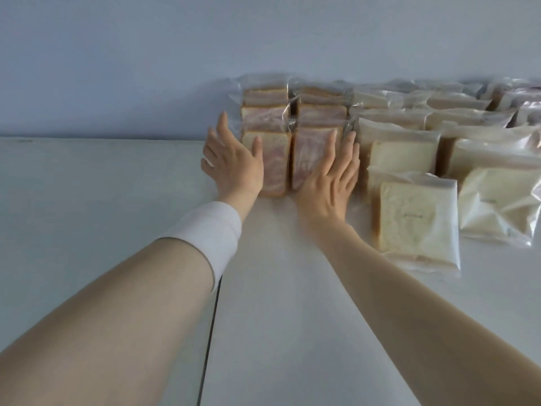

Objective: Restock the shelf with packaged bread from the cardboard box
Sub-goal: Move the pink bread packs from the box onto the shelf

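Two rows of pink-swirled bread in clear bags stand on the white shelf against the wall. My left hand lies flat with straight fingers against the left side of the front-left pink bread pack. On the front-right pink bread pack my right hand presses with straight fingers, covering its right edge. Neither hand curls round a pack. Rows of white bread packs stand to the right. The cardboard box is out of view.
A pale blue wall rises behind the bread. A dark seam splits the shelf surface below my left wrist. More white bread bags fill the right side up to the frame edge. Bare shelf lies to the left.
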Motion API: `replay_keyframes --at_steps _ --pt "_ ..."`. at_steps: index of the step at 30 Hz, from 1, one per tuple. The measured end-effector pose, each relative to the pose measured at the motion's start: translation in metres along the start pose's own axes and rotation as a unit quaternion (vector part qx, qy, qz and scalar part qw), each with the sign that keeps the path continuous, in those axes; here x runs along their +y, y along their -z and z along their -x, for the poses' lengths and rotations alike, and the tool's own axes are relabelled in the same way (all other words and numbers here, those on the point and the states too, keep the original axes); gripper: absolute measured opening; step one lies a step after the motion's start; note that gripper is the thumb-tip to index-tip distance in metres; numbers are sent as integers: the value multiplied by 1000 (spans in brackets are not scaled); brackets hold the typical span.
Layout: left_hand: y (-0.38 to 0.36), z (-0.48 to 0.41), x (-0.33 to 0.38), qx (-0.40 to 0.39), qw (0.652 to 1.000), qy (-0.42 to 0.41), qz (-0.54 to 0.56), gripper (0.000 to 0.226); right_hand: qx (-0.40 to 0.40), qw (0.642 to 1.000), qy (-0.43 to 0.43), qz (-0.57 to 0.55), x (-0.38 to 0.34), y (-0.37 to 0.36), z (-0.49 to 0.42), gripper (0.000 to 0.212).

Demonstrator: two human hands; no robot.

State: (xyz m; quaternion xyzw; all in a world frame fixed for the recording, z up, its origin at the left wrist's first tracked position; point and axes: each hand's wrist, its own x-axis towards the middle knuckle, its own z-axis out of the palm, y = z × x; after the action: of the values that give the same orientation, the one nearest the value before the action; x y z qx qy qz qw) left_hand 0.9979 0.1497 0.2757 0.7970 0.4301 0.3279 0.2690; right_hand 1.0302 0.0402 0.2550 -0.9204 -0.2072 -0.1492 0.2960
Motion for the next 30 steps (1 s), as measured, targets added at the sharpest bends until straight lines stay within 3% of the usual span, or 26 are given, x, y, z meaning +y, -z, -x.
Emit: replay_keyframes --at_steps 3,5,9,12,16,24,30 --pt "31 8 16 -36 990 -102 -87 66 -31 997 39 62 -7 34 4 69" --pt "56 16 29 -65 956 -227 -177 62 -50 991 61 106 -8 68 5 65" --pt "94 47 53 -158 828 -425 -329 44 -76 977 59 190 8 135 22 52" --pt "109 91 69 -219 719 -520 -405 44 -145 939 38 308 31 175 56 44" --pt "118 156 115 -312 693 -508 -406 44 -242 889 -11 387 67 240 109 43" --pt "86 329 220 -437 573 -571 -394 52 -331 856 -166 361 202 380 197 51" --pt "18 525 268 -515 503 -637 -275 47 -340 852 -254 306 332 467 310 44"
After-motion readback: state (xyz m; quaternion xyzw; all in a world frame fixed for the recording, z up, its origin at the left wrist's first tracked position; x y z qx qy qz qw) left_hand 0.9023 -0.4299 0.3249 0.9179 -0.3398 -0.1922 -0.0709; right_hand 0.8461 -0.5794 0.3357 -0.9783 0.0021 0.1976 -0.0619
